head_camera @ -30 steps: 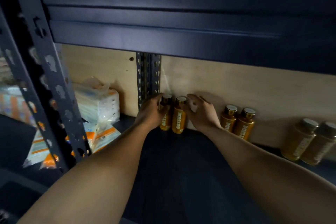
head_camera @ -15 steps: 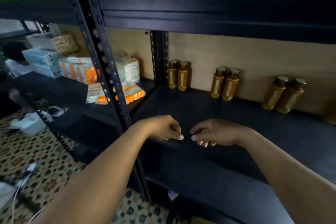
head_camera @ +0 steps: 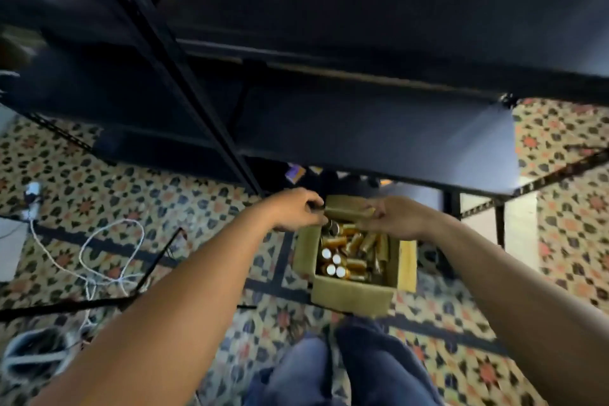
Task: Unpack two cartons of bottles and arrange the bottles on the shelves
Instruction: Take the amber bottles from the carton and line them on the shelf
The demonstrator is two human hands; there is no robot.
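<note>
Nearest to you, your jeans-clad knees [head_camera: 333,369] are showing just below both hands. Just beyond them the open carton [head_camera: 352,295] is sitting on the patterned floor [head_camera: 164,194], under and between your hands. The amber bottles [head_camera: 346,257] are filling it, a few standing cap-up near your left wrist and the rest lying jumbled towards your right. Your left hand [head_camera: 296,211] is hovering at the carton's far left corner with its fingers curled, your right hand [head_camera: 398,217] at the far right with its fingers bent by the raised flap [head_camera: 349,204]. It's too blurred to tell what either is gripping. Well left of your left arm a white cable [head_camera: 108,241] is looping. Beyond your fingertips the dark shelf [head_camera: 379,148] is jutting out.
</note>
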